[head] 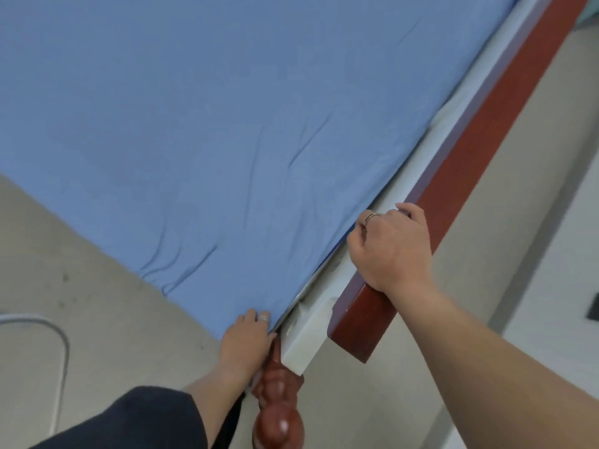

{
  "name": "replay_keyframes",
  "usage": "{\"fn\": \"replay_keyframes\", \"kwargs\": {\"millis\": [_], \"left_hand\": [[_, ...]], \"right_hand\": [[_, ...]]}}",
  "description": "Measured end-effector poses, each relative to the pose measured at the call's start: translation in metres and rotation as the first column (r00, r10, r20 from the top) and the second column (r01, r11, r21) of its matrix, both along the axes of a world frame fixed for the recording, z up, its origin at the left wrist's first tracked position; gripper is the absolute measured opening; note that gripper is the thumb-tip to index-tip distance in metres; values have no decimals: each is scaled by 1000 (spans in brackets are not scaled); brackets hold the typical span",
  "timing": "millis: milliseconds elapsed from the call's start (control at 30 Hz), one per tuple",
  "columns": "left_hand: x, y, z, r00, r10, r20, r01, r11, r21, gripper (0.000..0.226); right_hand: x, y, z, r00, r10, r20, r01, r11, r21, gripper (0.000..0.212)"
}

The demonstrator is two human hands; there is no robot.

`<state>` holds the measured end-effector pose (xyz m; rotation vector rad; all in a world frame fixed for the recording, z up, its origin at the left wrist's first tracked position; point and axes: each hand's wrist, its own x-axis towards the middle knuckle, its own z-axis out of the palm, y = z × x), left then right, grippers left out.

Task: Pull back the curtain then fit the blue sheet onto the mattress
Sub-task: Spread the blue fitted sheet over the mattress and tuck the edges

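The blue sheet (pixel 201 118) covers the mattress across most of the view, with creases running toward the near corner. My left hand (pixel 244 340) is at that corner, its fingertips hidden under the sheet's edge beside the bedpost. My right hand (pixel 390 246) rests on the red-brown footboard rail (pixel 479 147), fingers curled at the sheet's edge where it meets the pale board (pixel 327 322). Whether it pinches cloth is hidden. No curtain is in view.
A carved red-brown bedpost (pixel 278 413) stands right below the corner. Beige floor (pixel 81 312) lies to the left with a grey cable loop (pixel 58 338). More pale floor and a dark object (pixel 593 306) lie at the right edge.
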<state>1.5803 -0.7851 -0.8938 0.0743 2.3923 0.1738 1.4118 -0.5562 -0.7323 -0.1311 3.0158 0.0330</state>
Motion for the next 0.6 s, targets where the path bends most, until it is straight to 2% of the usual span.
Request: {"fn": "replay_keyframes", "kwargs": {"millis": [133,233,267,367,433,500,567,600], "left_hand": [[14,-5,6,998,53,-42,-55,998,-34,52],[28,-8,6,976,218,-18,-219,973,-76,53],[32,-8,2,967,255,-14,-256,964,-67,51],[32,-5,1,983,184,25,-185,982,25,41],[36,-8,5,984,178,-10,-177,981,77,34],[43,-9,10,966,240,-93,-230,967,107,30],[54,-12,12,932,336,-135,-326,941,95,30],[64,-12,9,911,389,-136,-380,921,88,28]], "right_hand": [[-2,-1,-1,1000,26,2,-26,1000,5,34],[0,3,-1,999,34,-18,-34,999,-12,33],[0,2,0,999,44,-25,-45,999,-19,33],[0,2,-1,999,42,-8,-42,999,7,34],[-1,0,3,998,66,21,-67,997,40,32],[-1,-1,14,988,87,127,-99,991,89,26],[9,-22,17,926,266,270,-312,939,147,19],[20,-43,12,862,383,332,-445,885,134,17]]}}
